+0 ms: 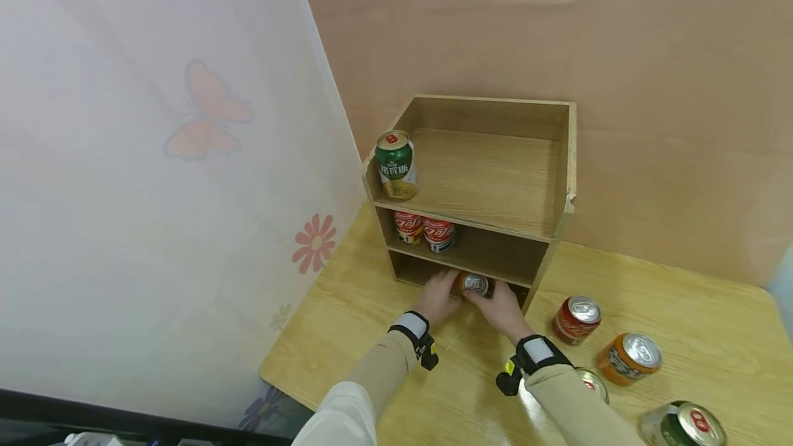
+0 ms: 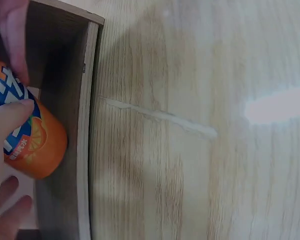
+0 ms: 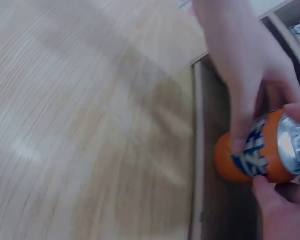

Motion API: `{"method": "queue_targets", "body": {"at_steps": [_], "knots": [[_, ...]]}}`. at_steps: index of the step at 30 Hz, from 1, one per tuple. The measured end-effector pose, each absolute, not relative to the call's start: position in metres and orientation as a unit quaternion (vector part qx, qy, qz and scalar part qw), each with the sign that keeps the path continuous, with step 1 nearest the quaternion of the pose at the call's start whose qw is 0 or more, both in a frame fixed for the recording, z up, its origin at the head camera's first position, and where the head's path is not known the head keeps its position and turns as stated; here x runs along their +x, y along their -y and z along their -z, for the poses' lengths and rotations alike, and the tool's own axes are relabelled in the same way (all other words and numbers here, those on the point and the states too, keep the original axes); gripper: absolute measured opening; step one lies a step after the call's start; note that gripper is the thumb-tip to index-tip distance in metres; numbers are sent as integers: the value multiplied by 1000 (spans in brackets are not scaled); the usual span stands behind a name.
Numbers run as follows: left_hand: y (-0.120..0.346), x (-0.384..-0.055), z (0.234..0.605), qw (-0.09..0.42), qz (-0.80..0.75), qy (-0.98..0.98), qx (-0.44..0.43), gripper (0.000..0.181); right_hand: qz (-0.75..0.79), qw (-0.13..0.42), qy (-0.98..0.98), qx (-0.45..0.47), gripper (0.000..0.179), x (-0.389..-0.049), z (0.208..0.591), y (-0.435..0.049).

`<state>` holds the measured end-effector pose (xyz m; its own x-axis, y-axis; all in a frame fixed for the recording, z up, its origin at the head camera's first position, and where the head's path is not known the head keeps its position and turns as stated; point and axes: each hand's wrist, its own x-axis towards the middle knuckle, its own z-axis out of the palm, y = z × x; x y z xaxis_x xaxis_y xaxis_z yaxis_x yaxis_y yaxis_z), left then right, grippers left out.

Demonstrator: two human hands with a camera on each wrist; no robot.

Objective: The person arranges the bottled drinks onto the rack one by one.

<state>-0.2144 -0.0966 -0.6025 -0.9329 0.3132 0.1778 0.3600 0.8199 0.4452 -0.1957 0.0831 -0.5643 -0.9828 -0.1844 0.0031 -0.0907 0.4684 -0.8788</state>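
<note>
An orange soda can [image 1: 476,284] with a blue label and silver top is tilted inside the lowest compartment of a wooden shelf [image 1: 483,229]. My left hand [image 1: 438,296] holds one side of the can, its thumb across the label in the left wrist view. From the other side my right hand [image 1: 503,310] grips it near the top, with fingertips on the label in the right wrist view. The can's base [image 2: 47,155] points out toward the compartment's front lip [image 2: 85,125].
A green can [image 1: 396,165] stands on the shelf's top tier, two red cans [image 1: 438,234] on the middle one. Right of the shelf, a red can [image 1: 576,321], an orange can [image 1: 628,359] and a green-and-white can [image 1: 681,425] stand on the table. My right forearm partly hides another can [image 1: 593,385].
</note>
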Motion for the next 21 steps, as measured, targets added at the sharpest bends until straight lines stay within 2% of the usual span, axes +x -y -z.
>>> {"method": "queue_targets", "body": {"at_steps": [5,10,13,21], "knots": [[95,-215,601,52,270,948,-158,62,473,86,-872,-89,65,-183,541,-88],[96,-218,604,53,305,942,-130,65,411,91,-901,-104,71,-165,504,-107],[97,-219,605,49,327,937,-113,65,406,54,-907,-98,68,-154,481,-121],[100,-221,606,37,374,923,-82,68,486,-152,-860,-41,34,-135,420,-144]]}}
